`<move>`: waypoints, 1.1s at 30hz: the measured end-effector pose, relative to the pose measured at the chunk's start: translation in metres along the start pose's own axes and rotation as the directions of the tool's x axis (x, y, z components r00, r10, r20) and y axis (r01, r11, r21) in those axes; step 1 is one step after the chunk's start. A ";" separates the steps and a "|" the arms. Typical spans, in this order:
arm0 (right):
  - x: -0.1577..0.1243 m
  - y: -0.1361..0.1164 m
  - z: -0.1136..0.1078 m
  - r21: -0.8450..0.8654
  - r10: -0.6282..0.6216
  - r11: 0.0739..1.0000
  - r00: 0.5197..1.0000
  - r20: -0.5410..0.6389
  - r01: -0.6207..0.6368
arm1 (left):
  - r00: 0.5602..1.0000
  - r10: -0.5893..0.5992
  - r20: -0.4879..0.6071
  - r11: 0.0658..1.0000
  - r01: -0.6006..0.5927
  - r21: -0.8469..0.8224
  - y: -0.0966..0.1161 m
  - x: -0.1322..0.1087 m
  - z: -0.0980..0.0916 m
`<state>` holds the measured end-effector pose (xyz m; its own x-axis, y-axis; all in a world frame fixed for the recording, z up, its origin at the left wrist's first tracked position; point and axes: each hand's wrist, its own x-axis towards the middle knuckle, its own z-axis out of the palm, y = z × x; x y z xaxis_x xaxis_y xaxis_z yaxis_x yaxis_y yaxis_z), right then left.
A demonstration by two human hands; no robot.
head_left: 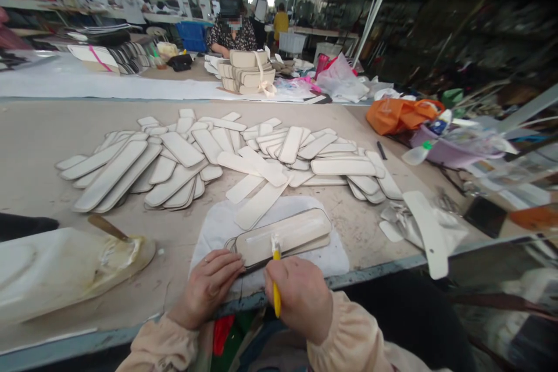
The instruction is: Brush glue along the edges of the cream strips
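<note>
Head view: our left hand (pixel 213 280) rests its fingers on the left end of a rounded cream panel (pixel 303 229), seemingly steadying it; whether it pinches, we cannot tell. Our right hand (pixel 300 290), apart from the left, grips a yellow-handled brush (pixel 276 300), tip at the panel's middle. A white sheet (pixel 337 258) lies beneath, probably shielding the table (pixel 183 232). Loose panels (pixel 290 145) lie heaped beyond, presumably for easy reach.

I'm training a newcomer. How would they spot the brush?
On the table, find the white sheet by the near edge. Over it, the right hand grips the brush, its tip over a pale panel. The bright yellow handle sets it apart from the brown-handled tool at left.
</note>
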<state>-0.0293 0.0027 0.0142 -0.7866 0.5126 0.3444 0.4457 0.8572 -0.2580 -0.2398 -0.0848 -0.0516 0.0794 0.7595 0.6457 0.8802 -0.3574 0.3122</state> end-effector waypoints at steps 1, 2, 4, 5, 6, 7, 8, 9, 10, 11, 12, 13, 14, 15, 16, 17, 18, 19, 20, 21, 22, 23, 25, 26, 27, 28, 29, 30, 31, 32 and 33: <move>0.002 -0.005 0.000 0.088 0.016 0.996 1.000 -0.002 -0.016 | 1.000 -0.002 0.004 1.000 0.002 0.000 0.000 0.000 0.000; 0.004 -0.009 0.000 0.191 0.044 0.981 0.999 -0.004 -0.043 | 1.000 -0.005 0.007 1.000 0.005 -0.002 0.000 -0.001 0.000; 0.008 -0.011 0.001 0.418 0.141 0.899 0.990 0.010 -0.132 | 1.000 -0.023 0.017 1.000 0.023 -0.014 0.001 -0.002 0.000; 0.009 -0.010 0.003 0.521 0.205 0.832 0.978 0.032 -0.191 | 0.999 -0.037 0.021 0.999 0.037 -0.023 0.002 -0.002 0.000; 0.010 -0.008 0.005 0.608 0.271 0.753 0.960 0.065 -0.253 | 0.999 -0.049 0.023 0.998 0.050 -0.030 0.002 -0.002 0.000; 0.011 -0.005 0.008 0.678 0.334 0.664 0.936 0.107 -0.314 | 0.998 -0.058 0.021 0.998 0.059 -0.036 0.003 -0.002 0.000; 0.010 0.000 0.012 0.732 0.392 0.572 0.907 0.151 -0.369 | 0.998 -0.061 0.018 0.997 0.062 -0.041 0.004 -0.002 0.000; 0.008 0.007 0.015 0.770 0.444 0.486 0.876 0.190 -0.413 | 0.998 -0.064 0.020 0.997 0.065 -0.043 0.004 -0.001 0.000; 0.006 0.016 0.017 0.795 0.487 0.412 0.845 0.222 -0.446 | 0.998 -0.063 0.019 0.997 0.064 -0.044 0.004 -0.001 -0.001; 0.003 0.026 0.018 0.805 0.525 0.360 0.816 0.242 -0.471 | 0.998 -0.060 0.021 0.997 0.061 -0.045 0.004 0.000 -0.001; 0.000 0.037 0.017 0.803 0.565 0.338 0.788 0.244 -0.491 | 0.998 -0.058 0.022 0.997 0.059 -0.049 0.004 0.000 -0.001; -0.004 0.049 0.014 0.789 0.609 0.343 0.760 0.227 -0.511 | 0.998 -0.057 0.022 0.997 0.058 -0.053 0.004 0.000 -0.001; -0.007 0.060 0.009 0.768 0.653 0.362 0.732 0.195 -0.528 | 0.998 -0.054 0.020 0.997 0.056 -0.059 0.004 0.000 -0.001; -0.009 0.068 0.004 0.747 0.692 0.382 0.704 0.159 -0.544 | 0.998 -0.052 0.019 0.996 0.053 -0.065 0.003 0.000 0.000; -0.011 0.074 -0.001 0.737 0.719 0.391 0.683 0.129 -0.551 | 0.999 -0.050 0.019 0.996 0.051 -0.070 0.003 0.000 0.000; -0.012 0.076 -0.005 0.743 0.730 0.387 0.674 0.116 -0.546 | 0.999 -0.050 0.018 0.996 0.051 -0.070 0.003 0.000 0.000; -0.011 0.075 -0.007 0.765 0.720 0.370 0.683 0.123 -0.527 | 0.998 -0.053 0.018 0.996 0.054 -0.067 0.003 0.000 0.000; -0.010 0.069 -0.007 0.795 0.692 0.341 0.706 0.148 -0.501 | 0.998 -0.055 0.018 0.996 0.056 -0.062 0.004 0.000 0.000; -0.008 0.060 -0.005 0.826 0.652 0.307 0.736 0.179 -0.473 | 0.998 -0.059 0.018 0.997 0.059 -0.054 0.004 0.000 0.000; -0.005 0.050 -0.001 0.849 0.606 0.278 0.768 0.208 -0.450 | 0.998 -0.060 0.017 0.997 0.061 -0.045 0.004 0.000 -0.001; -0.002 0.039 0.004 0.862 0.561 0.259 0.795 0.233 -0.436 | 0.998 -0.059 0.016 0.997 0.060 -0.038 0.005 0.000 -0.001; 0.002 0.029 0.009 0.865 0.517 0.256 0.817 0.255 -0.432 | 0.998 -0.057 0.017 0.998 0.058 -0.031 0.005 0.001 -0.002; 0.007 0.017 0.019 0.851 0.451 0.290 0.847 0.282 -0.438 | 0.998 -0.053 0.022 0.998 0.053 -0.021 0.006 0.001 -0.003; 0.009 0.016 0.021 0.839 0.436 0.316 0.853 0.286 -0.443 | 0.998 -0.052 0.021 0.998 0.053 -0.018 0.006 0.002 -0.003; 0.009 0.018 0.022 0.825 0.438 0.341 0.853 0.284 -0.450 | 0.999 -0.050 0.019 0.999 0.051 -0.016 0.006 0.002 -0.003; 0.009 0.024 0.021 0.811 0.456 0.361 0.846 0.276 -0.460 | 0.999 -0.046 0.012 0.999 0.046 -0.015 0.006 0.003 -0.003; 0.008 0.032 0.018 0.798 0.490 0.377 0.832 0.259 -0.470 | 0.999 -0.040 0.005 0.999 0.040 -0.017 0.006 0.003 -0.003; 0.006 0.041 0.014 0.785 0.536 0.391 0.812 0.230 -0.480 | 0.999 -0.038 -0.002 0.999 0.037 -0.021 0.006 0.003 -0.002; 0.005 0.050 0.009 0.771 0.583 0.405 0.789 0.197 -0.492 | 0.999 -0.035 -0.007 0.999 0.035 -0.026 0.006 0.003 -0.002; 0.004 0.057 0.004 0.759 0.623 0.415 0.764 0.164 -0.501 | 0.999 -0.034 -0.005 0.999 0.034 -0.032 0.006 0.003 -0.002; 0.004 0.060 0.001 0.756 0.654 0.417 0.745 0.135 -0.504 | 0.999 -0.036 0.002 0.999 0.036 -0.037 0.005 0.003 -0.002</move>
<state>-0.0055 0.0563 -0.0008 -0.3519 0.9354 -0.0340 0.2588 0.0623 -0.9639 -0.2358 -0.0854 -0.0461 0.0490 0.7728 0.6327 0.8648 -0.3498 0.3603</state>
